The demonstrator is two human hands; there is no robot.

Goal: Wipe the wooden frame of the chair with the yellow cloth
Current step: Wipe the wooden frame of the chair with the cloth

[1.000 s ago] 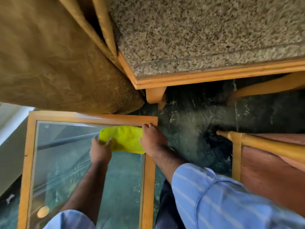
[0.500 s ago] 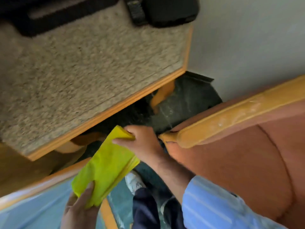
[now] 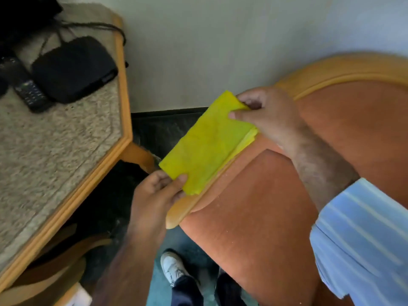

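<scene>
A folded yellow cloth lies stretched along the wooden armrest of an orange upholstered chair. My left hand pinches the cloth's near corner, just above the armrest's rounded end. At the far end my right hand grips the other edge of the cloth. The chair's curved wooden back rail arcs behind my right hand. Most of the armrest under the cloth is hidden.
A wood-edged table with a speckled stone top stands left of the chair, carrying a black box, a remote and cables. A pale wall is behind. My shoes are on the dark floor between table and chair.
The view swung from a glass-topped table up to the chair. Both hands carried the cloth over and now hold it spread along the armrest.
</scene>
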